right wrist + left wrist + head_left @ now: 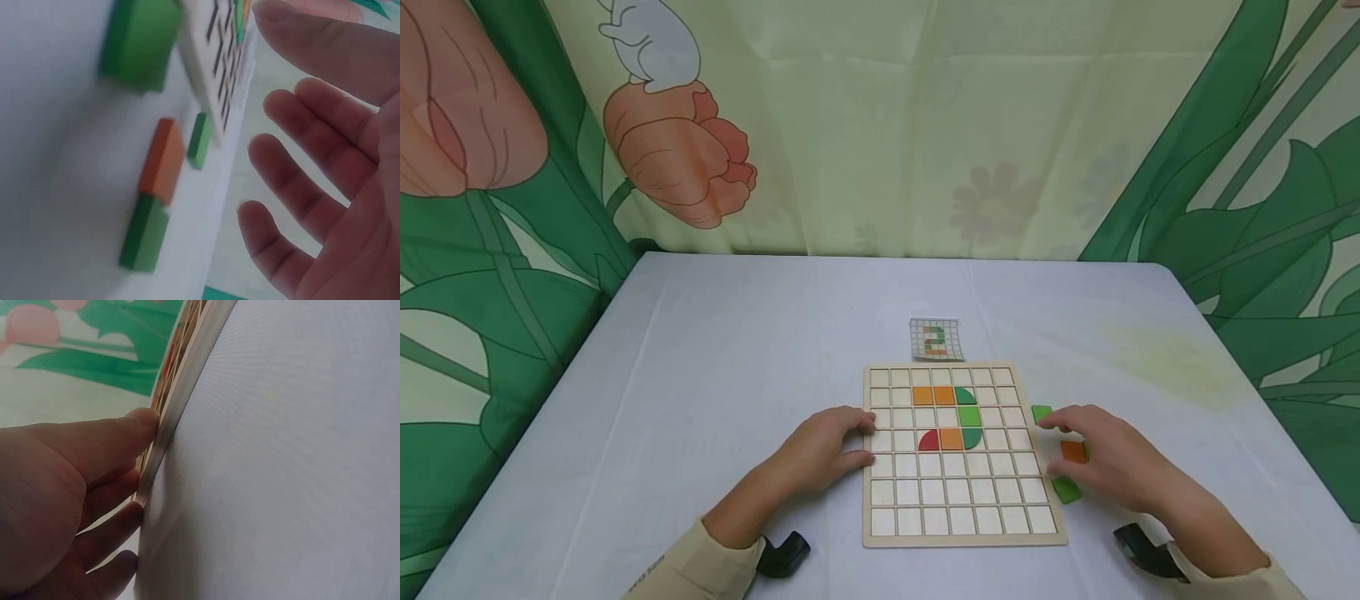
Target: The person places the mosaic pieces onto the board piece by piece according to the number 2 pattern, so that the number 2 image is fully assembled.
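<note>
A wooden grid board [966, 538] lies on the table with colored pieces set in its upper cells: orange squares [933, 396], a green square [968, 416], green quarter circles [972, 438] and a red quarter circle [929, 440]. My left hand [820, 450] rests its thumb and fingertips against the board's left edge. To the right of the board, my right hand [1112, 457] hovers with spread fingers over loose pieces, holding nothing. Beneath and beside it lie an orange block [162, 159] and green blocks [140, 47], one partly hidden by the hand in the head view.
A small pattern card [936, 340] lies just behind the board, printed with a grid and a colored figure. White cloth covers the table [760, 333]. A printed curtain [865, 125] hangs behind it. Black wrist devices [784, 555] are at both sleeves.
</note>
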### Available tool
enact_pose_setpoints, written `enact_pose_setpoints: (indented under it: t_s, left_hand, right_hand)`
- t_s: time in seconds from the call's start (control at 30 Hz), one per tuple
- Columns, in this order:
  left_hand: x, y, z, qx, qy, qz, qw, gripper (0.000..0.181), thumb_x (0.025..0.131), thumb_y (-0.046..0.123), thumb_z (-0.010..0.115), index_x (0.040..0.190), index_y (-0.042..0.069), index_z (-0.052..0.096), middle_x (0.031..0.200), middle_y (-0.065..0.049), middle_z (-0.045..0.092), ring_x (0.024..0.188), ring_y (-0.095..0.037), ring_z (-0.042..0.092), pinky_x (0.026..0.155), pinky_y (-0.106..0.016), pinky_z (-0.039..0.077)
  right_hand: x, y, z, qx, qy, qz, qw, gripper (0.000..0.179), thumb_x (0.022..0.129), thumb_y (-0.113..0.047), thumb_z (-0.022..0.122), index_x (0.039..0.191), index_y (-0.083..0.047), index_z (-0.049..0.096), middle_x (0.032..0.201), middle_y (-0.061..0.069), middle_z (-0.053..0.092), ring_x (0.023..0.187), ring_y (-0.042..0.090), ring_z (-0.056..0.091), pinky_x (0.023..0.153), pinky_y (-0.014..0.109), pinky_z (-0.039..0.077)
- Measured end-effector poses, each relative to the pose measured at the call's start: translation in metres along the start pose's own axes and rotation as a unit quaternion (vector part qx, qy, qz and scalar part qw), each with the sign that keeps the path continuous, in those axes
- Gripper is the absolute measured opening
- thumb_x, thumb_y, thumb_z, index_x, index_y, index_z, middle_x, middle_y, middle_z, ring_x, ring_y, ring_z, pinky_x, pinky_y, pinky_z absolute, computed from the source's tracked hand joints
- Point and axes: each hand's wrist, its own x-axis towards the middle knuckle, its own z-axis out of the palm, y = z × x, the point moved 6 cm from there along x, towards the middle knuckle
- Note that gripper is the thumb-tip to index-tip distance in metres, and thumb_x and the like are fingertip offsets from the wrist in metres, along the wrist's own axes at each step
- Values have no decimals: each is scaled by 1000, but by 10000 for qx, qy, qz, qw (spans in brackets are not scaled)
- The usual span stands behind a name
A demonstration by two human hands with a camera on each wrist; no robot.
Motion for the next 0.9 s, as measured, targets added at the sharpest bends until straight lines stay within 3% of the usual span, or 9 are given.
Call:
enact_pose_setpoints:
  t_s: [0.23, 0.57, 0.9]
  left_hand:
    - [0, 0, 0, -14, -16, -57, 10000, 32, 86, 12, 79, 115, 5, 68, 123, -8, 66, 122, -27, 58, 104, -46, 45]
    - [-1, 0, -1, -12, -20, -107, 9999, 32, 86, 13, 80, 115, 6, 68, 124, -7, 66, 122, -27, 58, 105, -45, 45]
    - [-1, -1, 0, -35, -38, -103, 9999, 31, 87, 13, 79, 115, 7, 68, 124, -6, 66, 123, -27, 57, 105, -45, 44]
  right_hand:
    - [-13, 15, 5, -118, -56, 153, 9998, 53, 72, -26, 90, 118, -9, 69, 117, 5, 65, 109, 31, 58, 92, 52, 51]
    - [-16, 16, 4, -540, 151, -309, 9979, 52, 69, -26, 92, 114, -10, 71, 111, -1, 66, 104, 26, 59, 89, 48, 51]
    - [-17, 22, 9, -450, -234, 22, 9987, 56, 69, -29, 91, 117, -10, 70, 115, 1, 65, 109, 30, 58, 91, 52, 50]
